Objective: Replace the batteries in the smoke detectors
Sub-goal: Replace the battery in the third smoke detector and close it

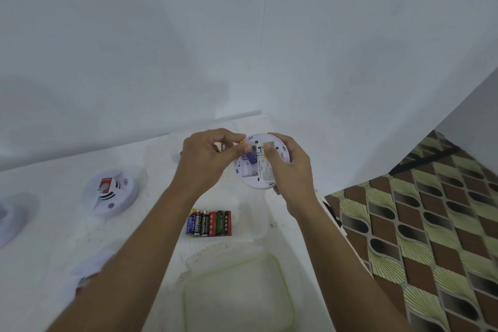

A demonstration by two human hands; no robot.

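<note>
Battery bay open on one detector, held over the white tabletop [54, 224]; cell at the contacts.

The right hand [293, 170] grips the round white plastic smoke detector [253, 174] by its rim, back face up, just above the tabletop. The fingers of the left hand [204, 159] pinch a small blue cylindrical battery with a yellow end [250, 157] at the bay, and a black battery [224, 147] is tucked into the same hand. Whether the blue cell is seated cannot be told. Assessment: the housing looks light, rigid and smooth, best held by the rim and clear of the thin inner clips. The cell is small and slick, so pinch it mid-body and leave both ends free. A row of loose mixed batteries [209, 222] lies nearer the person, and a second white round detector with a red label [110, 193] sits to the left.
</note>
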